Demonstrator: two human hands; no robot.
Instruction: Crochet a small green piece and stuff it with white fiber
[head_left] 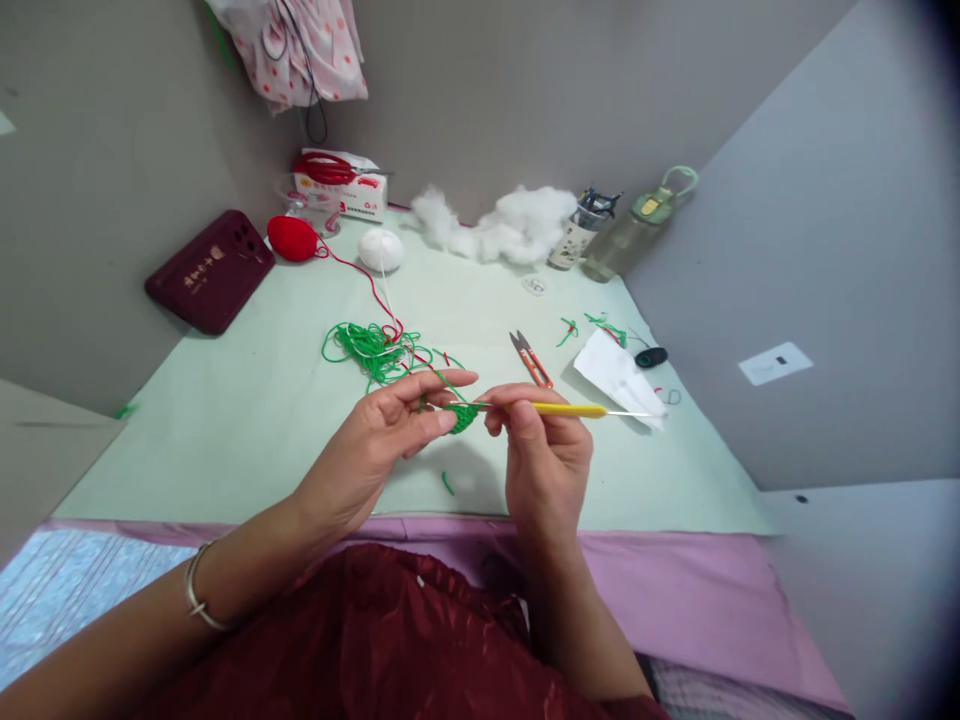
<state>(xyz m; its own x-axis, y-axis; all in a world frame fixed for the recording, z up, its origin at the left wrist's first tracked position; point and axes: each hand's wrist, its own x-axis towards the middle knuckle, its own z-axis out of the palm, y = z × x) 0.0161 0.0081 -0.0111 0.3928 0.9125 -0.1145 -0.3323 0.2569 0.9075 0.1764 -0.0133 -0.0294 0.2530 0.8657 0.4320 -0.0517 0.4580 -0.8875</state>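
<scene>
Between thumb and fingers, my left hand point(390, 425) pinches a small green crochet piece point(463, 418), and its index finger is stretched out with green yarn running over it. Closed like a pen grip, my right hand point(544, 450) holds a crochet hook point(570, 409) with a yellow handle. The hook's thin metal tip lies at the top edge of the green piece. From there the yarn leads back to a loose tangle of green yarn point(367, 350) on the table, just beyond my left hand.
Orange thread snips point(531, 360) and crumpled white paper point(615, 375) lie beyond my right hand. Further back are a red yarn ball point(292, 239), a white yarn ball point(380, 250), white stuffing point(517, 225), a pen cup point(577, 235) and a bottle point(630, 235). A maroon phone point(214, 272) leans at left.
</scene>
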